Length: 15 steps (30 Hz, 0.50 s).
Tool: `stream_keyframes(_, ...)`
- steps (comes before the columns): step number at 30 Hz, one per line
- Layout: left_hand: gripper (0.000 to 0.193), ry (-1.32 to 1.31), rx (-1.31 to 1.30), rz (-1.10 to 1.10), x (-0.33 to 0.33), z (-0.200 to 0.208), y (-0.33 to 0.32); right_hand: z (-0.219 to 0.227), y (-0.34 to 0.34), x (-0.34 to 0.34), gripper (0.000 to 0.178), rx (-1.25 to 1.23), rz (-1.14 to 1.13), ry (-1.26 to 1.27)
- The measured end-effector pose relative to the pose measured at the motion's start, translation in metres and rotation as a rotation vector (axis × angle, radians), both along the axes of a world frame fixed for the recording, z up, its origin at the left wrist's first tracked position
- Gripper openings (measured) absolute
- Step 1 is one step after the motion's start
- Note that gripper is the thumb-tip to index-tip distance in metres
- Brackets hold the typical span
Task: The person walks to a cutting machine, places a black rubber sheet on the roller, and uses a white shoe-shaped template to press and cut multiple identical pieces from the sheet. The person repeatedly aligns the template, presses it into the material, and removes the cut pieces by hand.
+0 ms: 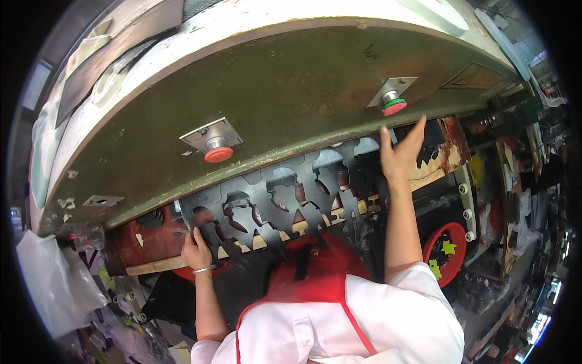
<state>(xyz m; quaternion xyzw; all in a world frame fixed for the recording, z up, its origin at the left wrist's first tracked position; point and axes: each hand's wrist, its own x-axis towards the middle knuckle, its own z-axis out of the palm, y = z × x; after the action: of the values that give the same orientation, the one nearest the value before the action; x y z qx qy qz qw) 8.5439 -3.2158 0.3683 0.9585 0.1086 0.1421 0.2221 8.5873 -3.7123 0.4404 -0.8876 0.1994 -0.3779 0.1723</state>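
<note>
A black sheet (274, 227) full of shaped cut-out holes lies along the reddish-brown work board, under the front edge of a big green machine head. At the sheet's left end my left hand (196, 252) has its fingers closed on the edge; the fingertips are partly hidden. My right hand (402, 156) is held open over the sheet's right end, thumb and fingers spread, with nothing in it. Just above that hand is a red push button with a green ring (394, 105). A second red button (218, 151) sticks out of the machine head farther left.
The green machine head (291, 97) spans the far side. The worn board (451, 142) has a pale wooden front edge. At the right stands a red basin (451, 242) holding yellow-green scraps. Clear plastic bags (57, 282) hang at the left.
</note>
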Motion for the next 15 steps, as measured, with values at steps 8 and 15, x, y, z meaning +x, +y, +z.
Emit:
stream_keyframes(8,0.036,-0.086,-0.129,-0.052,-0.009,-0.023,0.003,-0.091,-0.04,-0.078,0.029,0.579,-0.029,0.124)
stream_keyframes(15,0.031,-0.108,-0.275,-0.103,-0.069,-0.035,0.018,-0.065,-0.012,-0.148,0.022,0.754,0.067,-0.178)
